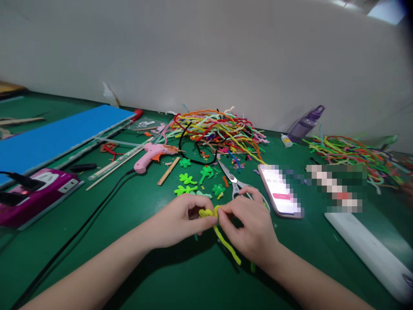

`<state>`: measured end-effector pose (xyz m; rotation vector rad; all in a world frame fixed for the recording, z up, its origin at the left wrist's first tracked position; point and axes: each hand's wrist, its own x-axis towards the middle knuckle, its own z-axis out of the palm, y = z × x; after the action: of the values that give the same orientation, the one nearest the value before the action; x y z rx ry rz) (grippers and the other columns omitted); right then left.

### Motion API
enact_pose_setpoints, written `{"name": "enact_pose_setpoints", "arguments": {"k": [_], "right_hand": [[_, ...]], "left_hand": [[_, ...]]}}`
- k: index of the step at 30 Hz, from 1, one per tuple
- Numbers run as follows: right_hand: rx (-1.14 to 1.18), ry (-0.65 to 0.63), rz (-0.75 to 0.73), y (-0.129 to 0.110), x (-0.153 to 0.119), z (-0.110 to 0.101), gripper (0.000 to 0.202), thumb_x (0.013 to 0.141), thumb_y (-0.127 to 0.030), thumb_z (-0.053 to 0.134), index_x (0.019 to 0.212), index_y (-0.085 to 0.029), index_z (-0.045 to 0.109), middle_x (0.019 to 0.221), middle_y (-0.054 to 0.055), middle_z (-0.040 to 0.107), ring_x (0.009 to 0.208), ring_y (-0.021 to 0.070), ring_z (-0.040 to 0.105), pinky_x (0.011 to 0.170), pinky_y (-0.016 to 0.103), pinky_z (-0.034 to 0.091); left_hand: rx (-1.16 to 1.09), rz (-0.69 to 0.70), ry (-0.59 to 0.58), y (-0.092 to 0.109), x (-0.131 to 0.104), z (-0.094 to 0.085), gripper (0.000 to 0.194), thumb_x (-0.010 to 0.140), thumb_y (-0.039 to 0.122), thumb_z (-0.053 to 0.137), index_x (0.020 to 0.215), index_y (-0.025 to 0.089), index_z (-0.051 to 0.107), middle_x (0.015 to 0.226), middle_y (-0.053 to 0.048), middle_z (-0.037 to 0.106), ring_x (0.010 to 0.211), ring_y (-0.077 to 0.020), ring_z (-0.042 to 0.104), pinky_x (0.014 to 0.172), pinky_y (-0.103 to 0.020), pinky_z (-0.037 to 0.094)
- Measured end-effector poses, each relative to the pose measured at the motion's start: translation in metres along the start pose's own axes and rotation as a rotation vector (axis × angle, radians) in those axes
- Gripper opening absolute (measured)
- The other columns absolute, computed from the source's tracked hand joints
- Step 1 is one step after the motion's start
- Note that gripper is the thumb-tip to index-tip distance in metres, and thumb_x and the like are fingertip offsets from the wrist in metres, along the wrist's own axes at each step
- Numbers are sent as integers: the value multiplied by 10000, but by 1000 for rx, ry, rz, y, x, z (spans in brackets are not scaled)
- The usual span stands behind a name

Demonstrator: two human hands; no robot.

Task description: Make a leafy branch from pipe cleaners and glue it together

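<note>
Between my two hands is a yellow pipe cleaner [227, 245], bent into small loops at its upper end, with a straight tail hanging down to the right. My left hand [185, 217] pinches the looped part between thumb and fingers. On the other side, my right hand [251, 224] grips the same pipe cleaner with thumb and forefinger at a bend. Just beyond my hands lie several green pipe-cleaner flowers [186, 189] and a pair of scissors [234, 178], its handles partly hidden behind my right hand.
A pink glue gun [150, 157] with a black cord lies at left, near a magenta power strip [41, 193] and a blue board [64, 137]. A heap of coloured pipe cleaners [216, 129] sits behind. At right are a phone [279, 189], a purple bottle [305, 125] and a white bar-shaped object [368, 254].
</note>
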<state>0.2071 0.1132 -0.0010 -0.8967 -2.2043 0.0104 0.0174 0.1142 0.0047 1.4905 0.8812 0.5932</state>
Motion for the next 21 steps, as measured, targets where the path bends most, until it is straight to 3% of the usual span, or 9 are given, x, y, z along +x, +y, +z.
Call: {"name": "enact_pose_setpoints", "arguments": {"k": [3, 10, 14, 21], "right_hand": [[22, 0, 2, 2, 1, 1, 178, 851, -138, 547, 676, -170, 548, 573, -39, 564, 537, 88, 474, 814, 336, 378], [35, 10, -19, 4, 1, 1, 35, 854, -147, 594, 857, -172, 618, 705, -16, 666, 614, 106, 557, 799, 334, 391], [43, 41, 11, 5, 1, 2, 118, 855, -162, 609, 973, -157, 619, 748, 1, 688, 619, 108, 574, 800, 334, 410], [66, 44, -16, 5, -2, 5, 55, 838, -131, 619, 876, -159, 646, 673, -11, 663, 565, 95, 533, 812, 345, 420]], "left_hand": [[-19, -6, 10, -2, 2, 1, 221, 849, 346, 556, 737, 156, 550, 601, 52, 487, 556, -90, 465, 529, -210, 348], [-54, -16, 196, -12, 8, -3, 252, 835, 412, 581, 867, 162, 568, 575, 53, 529, 528, -97, 495, 524, -221, 348], [-62, 34, 235, -14, 8, -4, 248, 839, 419, 578, 870, 174, 563, 630, 55, 504, 549, -94, 502, 521, -220, 361], [-24, 17, 245, -14, 9, -4, 256, 840, 428, 574, 876, 174, 575, 624, 44, 526, 543, -98, 488, 522, -226, 357]]}}
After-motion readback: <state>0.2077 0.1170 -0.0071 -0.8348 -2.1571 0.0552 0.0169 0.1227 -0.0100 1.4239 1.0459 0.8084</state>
